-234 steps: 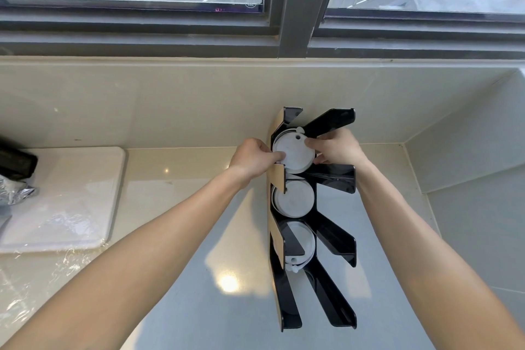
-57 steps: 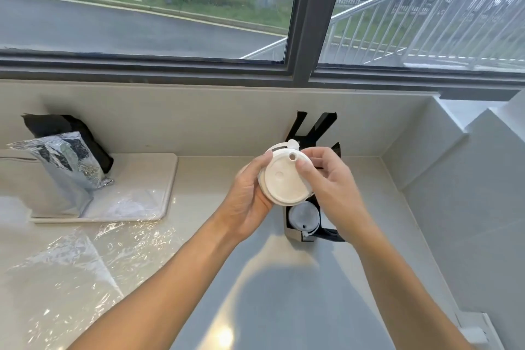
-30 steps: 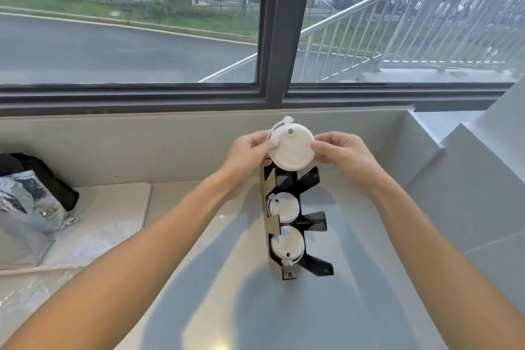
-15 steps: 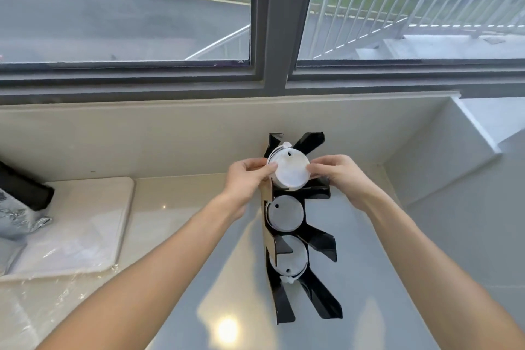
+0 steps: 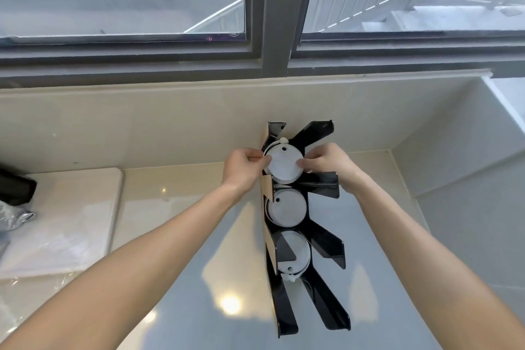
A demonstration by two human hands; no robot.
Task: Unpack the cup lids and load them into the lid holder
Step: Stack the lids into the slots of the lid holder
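Note:
A black lid holder (image 5: 324,250) with slanted arms stands on the counter against the back wall. A stack of white cup lids (image 5: 284,165) sits in its top slot. My left hand (image 5: 244,167) grips the stack's left edge and my right hand (image 5: 326,162) grips its right edge. Two more white lid stacks fill the slots below: the middle stack (image 5: 287,207) and the lower stack (image 5: 295,253). The bottom slot of the holder shows no lids.
A white tray (image 5: 71,207) lies at the left of the counter, with a silver and black bag (image 5: 14,202) on its far-left edge. Clear plastic wrap (image 5: 17,287) lies crumpled at the left. A wall (image 5: 468,179) closes the right side. A window runs behind.
Both hands have lowered the lid stack from above the holder down into its top slot. The camera has tipped downward, so more of the holder and counter shows.

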